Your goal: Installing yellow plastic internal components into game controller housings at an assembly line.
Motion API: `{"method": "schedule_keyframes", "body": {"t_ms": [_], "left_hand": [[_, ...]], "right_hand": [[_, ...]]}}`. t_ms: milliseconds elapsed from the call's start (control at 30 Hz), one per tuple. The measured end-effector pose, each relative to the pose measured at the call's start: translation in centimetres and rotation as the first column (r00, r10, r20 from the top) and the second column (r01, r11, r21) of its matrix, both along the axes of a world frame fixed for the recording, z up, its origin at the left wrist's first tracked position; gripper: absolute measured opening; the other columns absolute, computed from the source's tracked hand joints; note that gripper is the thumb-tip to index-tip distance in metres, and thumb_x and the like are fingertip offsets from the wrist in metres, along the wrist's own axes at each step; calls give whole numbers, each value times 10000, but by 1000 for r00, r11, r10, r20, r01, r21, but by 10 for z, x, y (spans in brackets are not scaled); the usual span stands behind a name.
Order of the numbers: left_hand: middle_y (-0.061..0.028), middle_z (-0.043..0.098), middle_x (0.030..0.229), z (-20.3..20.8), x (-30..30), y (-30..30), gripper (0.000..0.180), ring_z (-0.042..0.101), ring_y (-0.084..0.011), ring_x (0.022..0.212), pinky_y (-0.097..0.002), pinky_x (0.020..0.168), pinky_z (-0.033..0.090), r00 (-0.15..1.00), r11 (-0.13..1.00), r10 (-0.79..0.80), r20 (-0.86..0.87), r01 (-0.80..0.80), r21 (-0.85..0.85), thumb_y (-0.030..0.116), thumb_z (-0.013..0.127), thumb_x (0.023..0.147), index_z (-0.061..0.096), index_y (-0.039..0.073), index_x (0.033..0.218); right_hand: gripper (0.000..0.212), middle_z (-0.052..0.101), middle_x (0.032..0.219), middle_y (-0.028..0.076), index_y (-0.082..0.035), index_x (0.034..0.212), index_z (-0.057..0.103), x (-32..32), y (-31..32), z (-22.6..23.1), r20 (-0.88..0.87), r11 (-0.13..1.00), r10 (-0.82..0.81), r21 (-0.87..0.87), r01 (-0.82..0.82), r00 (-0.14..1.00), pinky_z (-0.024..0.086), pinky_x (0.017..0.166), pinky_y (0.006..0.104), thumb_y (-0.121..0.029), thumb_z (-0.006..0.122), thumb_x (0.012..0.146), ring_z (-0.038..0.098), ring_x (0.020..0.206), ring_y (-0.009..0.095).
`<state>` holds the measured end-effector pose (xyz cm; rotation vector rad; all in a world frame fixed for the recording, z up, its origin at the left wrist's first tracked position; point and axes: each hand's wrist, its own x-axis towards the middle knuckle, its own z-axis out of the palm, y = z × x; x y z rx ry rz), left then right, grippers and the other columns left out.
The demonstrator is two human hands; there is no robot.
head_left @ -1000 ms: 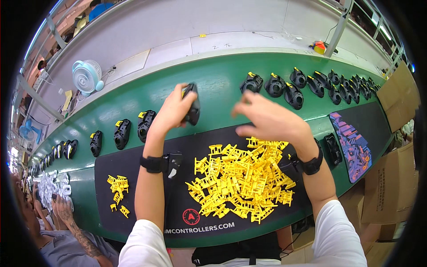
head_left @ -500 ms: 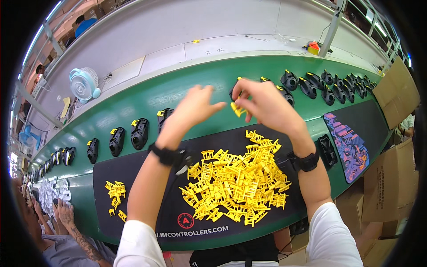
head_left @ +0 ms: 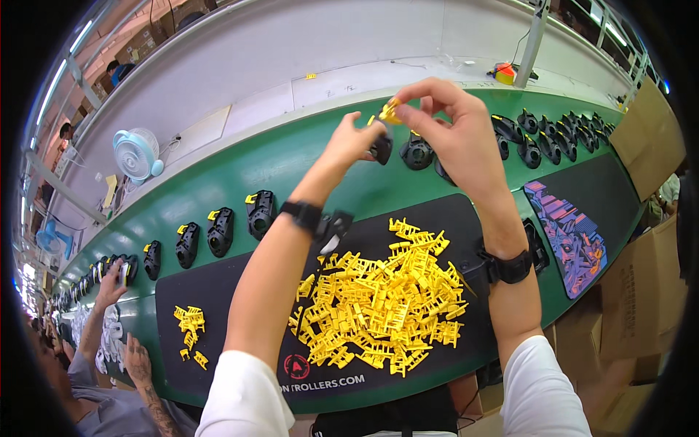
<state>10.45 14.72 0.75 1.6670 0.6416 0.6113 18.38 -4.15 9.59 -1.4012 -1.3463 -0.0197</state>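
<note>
At the far middle of the bench, my left hand has its fingers closed around a black plastic shell, lifted and tilted. Pinched between thumb and forefinger of my right hand is a yellow plastic clip, just above the shell's top end; whether they touch I cannot tell. Another black shell stands below my right hand. Between my forearms lies a big heap of yellow clips on a black mat. A smaller group of yellow clips sits left of my left forearm.
More shells with yellow clips stand in a row at left; others crowd the far right. A patterned mat and cardboard boxes are at right. A fan stands behind the bench. A co-worker's hand reaches in at left.
My left hand has moved right and now grips a black shell. My right hand has risen, bringing the yellow clip over it. At left, a co-worker's hand has reached out to the shells.
</note>
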Motion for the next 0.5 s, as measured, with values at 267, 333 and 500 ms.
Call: {"method": "schedule_keyframes", "body": {"t_ms": [267,333,500], "left_hand": [[-102,571,1286,61,-134,-73,669,578,-224,1143,-433,994,458,683,842,-172,710,476,-254,274,501,912,315,74,1523],[-107,542,1326,64,-156,-78,702,567,-241,1204,-445,1036,437,654,833,-186,733,501,-235,253,529,915,266,74,1540],[-138,465,1391,72,-158,-94,858,506,-245,1312,-433,1078,440,732,955,-280,621,277,105,113,654,885,149,91,1578]], "right_hand": [[120,699,866,77,-12,1042,688,-32,-20,20,-456,852,502,116,-510,735,451,555,224,-45,667,929,639,712,98],[136,707,874,68,-2,1037,688,-45,-21,27,-440,854,489,66,-515,753,478,592,228,-30,695,905,656,739,102],[178,725,871,69,-5,1049,691,-58,-21,21,-202,948,246,-154,-279,948,533,676,258,-54,722,881,688,796,104]]}}
